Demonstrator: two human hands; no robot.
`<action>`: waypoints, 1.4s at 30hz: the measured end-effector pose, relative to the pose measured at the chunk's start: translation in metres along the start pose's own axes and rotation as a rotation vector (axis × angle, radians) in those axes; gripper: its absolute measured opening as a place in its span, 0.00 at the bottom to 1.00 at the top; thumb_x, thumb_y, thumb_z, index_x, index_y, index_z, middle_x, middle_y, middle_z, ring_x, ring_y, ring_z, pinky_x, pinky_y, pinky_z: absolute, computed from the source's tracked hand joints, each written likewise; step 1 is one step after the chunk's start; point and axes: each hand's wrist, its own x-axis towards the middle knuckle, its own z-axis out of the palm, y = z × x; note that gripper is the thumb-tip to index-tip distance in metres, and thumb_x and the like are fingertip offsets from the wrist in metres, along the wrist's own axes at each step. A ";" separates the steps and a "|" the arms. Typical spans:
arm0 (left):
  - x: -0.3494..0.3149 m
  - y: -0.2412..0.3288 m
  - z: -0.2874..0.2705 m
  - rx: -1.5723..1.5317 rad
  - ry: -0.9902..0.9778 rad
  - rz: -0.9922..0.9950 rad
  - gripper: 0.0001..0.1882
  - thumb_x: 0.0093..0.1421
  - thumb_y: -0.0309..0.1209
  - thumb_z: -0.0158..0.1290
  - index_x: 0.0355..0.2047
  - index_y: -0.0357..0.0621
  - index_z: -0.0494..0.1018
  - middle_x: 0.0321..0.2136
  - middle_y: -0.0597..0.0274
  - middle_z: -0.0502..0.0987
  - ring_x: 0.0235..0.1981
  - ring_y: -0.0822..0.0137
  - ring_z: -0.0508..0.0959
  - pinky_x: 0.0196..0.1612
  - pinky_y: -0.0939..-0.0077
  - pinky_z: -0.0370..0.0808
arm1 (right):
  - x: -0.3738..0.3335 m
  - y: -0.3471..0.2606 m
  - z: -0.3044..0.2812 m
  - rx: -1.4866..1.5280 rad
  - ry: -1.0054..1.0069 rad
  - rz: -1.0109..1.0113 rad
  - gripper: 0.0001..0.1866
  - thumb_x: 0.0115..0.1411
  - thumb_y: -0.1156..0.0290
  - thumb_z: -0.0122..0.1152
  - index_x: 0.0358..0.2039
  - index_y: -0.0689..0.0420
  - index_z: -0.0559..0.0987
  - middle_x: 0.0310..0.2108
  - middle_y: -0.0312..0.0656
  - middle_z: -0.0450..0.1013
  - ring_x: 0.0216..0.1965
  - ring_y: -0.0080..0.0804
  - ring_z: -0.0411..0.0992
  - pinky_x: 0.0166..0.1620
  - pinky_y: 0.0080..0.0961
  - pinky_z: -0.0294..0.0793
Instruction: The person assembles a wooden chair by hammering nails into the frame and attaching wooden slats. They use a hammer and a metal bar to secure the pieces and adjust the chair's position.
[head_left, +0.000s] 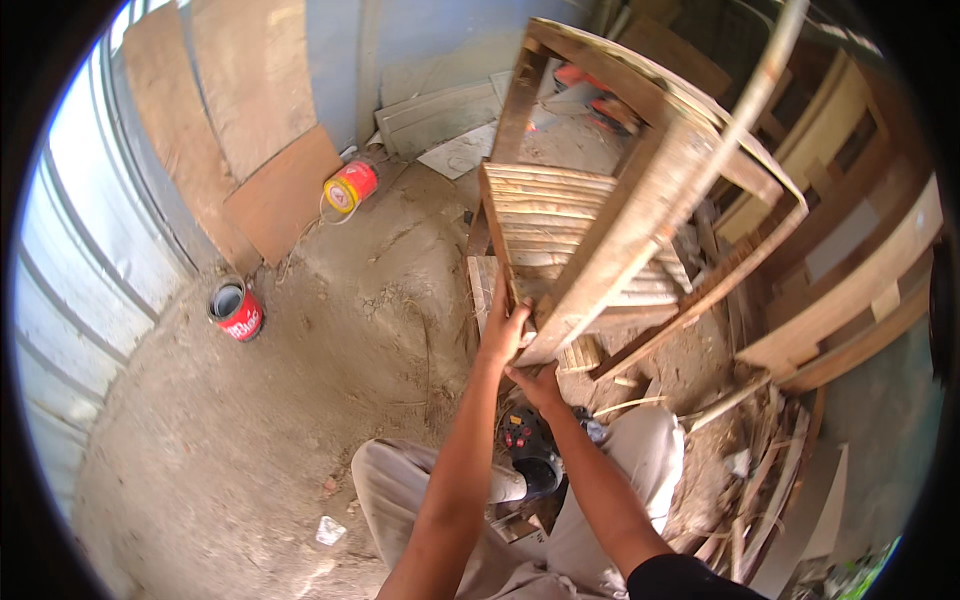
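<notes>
Just ahead of the left hand's (510,330) grip, a slatted wooden chair (550,215) is held tilted. That arm stretches forward, fingers closed on the chair's side; the right hand (537,386), just behind, forearm angled inward, grasps the near beam's (620,238) lower end. Well left of the grip stands a red can (240,312).

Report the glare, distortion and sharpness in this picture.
In the head view, the corrugated metal wall at left glares nearly white, its ribs bending with the fisheye; the boards at right look far dimmer; in the same view, black surrounds the round image, and the wooden chair shows clear edges, without obvious motion blur.
</notes>
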 end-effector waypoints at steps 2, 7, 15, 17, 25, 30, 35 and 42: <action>-0.001 -0.001 -0.001 -0.211 -0.018 -0.154 0.42 0.63 0.26 0.48 0.73 0.55 0.40 0.37 0.61 0.71 0.21 0.75 0.65 0.22 0.79 0.62 | -0.001 -0.001 -0.002 -0.063 0.115 -0.043 0.49 0.45 0.58 0.80 0.56 0.70 0.57 0.54 0.54 0.66 0.55 0.41 0.67 0.57 0.34 0.70; -0.003 0.000 -0.003 -0.225 -0.021 -0.154 0.40 0.63 0.24 0.46 0.73 0.52 0.43 0.47 0.61 0.73 0.30 0.76 0.70 0.31 0.82 0.68 | -0.010 0.001 -0.018 -0.161 0.195 -0.052 0.37 0.49 0.54 0.75 0.48 0.71 0.70 0.47 0.61 0.74 0.51 0.48 0.74 0.52 0.37 0.71; -0.002 0.054 0.026 0.107 0.156 -0.168 0.35 0.71 0.44 0.39 0.71 0.39 0.45 0.70 0.47 0.51 0.67 0.57 0.58 0.66 0.66 0.57 | -0.015 -0.024 -0.031 -0.142 0.334 -0.231 0.22 0.59 0.62 0.64 0.45 0.67 0.72 0.38 0.59 0.76 0.43 0.54 0.75 0.44 0.41 0.74; 0.003 0.080 0.043 0.228 0.312 -0.082 0.37 0.72 0.51 0.37 0.70 0.37 0.46 0.69 0.45 0.52 0.69 0.54 0.56 0.68 0.63 0.54 | -0.025 -0.047 -0.035 -0.069 0.386 -0.233 0.21 0.59 0.63 0.63 0.43 0.67 0.71 0.37 0.63 0.75 0.43 0.65 0.72 0.44 0.48 0.72; 0.042 0.137 0.092 0.131 0.425 0.135 0.43 0.70 0.61 0.31 0.60 0.26 0.58 0.60 0.45 0.64 0.60 0.56 0.64 0.63 0.66 0.58 | -0.027 -0.172 -0.122 0.217 0.736 -0.535 0.04 0.67 0.71 0.53 0.38 0.57 0.73 0.28 0.37 0.71 0.26 0.24 0.68 0.30 0.23 0.69; 0.029 0.114 0.088 0.309 0.459 0.181 0.36 0.71 0.59 0.29 0.34 0.32 0.64 0.34 0.56 0.67 0.37 0.63 0.65 0.45 0.66 0.64 | 0.001 -0.219 -0.241 0.218 0.810 -0.531 0.12 0.70 0.67 0.50 0.41 0.60 0.80 0.26 0.37 0.73 0.27 0.21 0.67 0.30 0.25 0.68; 0.018 0.093 0.088 0.322 0.520 0.095 0.32 0.72 0.56 0.29 0.23 0.39 0.53 0.21 0.65 0.56 0.26 0.68 0.57 0.30 0.64 0.56 | 0.026 -0.236 -0.327 0.105 0.953 -0.400 0.19 0.70 0.57 0.52 0.46 0.60 0.81 0.22 0.31 0.67 0.20 0.18 0.63 0.24 0.22 0.62; 0.030 0.073 0.075 0.452 0.577 0.325 0.34 0.71 0.57 0.28 0.20 0.40 0.51 0.17 0.65 0.52 0.21 0.66 0.56 0.26 0.61 0.54 | 0.053 -0.194 -0.345 0.029 0.825 -0.295 0.33 0.69 0.43 0.45 0.47 0.64 0.79 0.22 0.35 0.70 0.18 0.19 0.64 0.22 0.20 0.62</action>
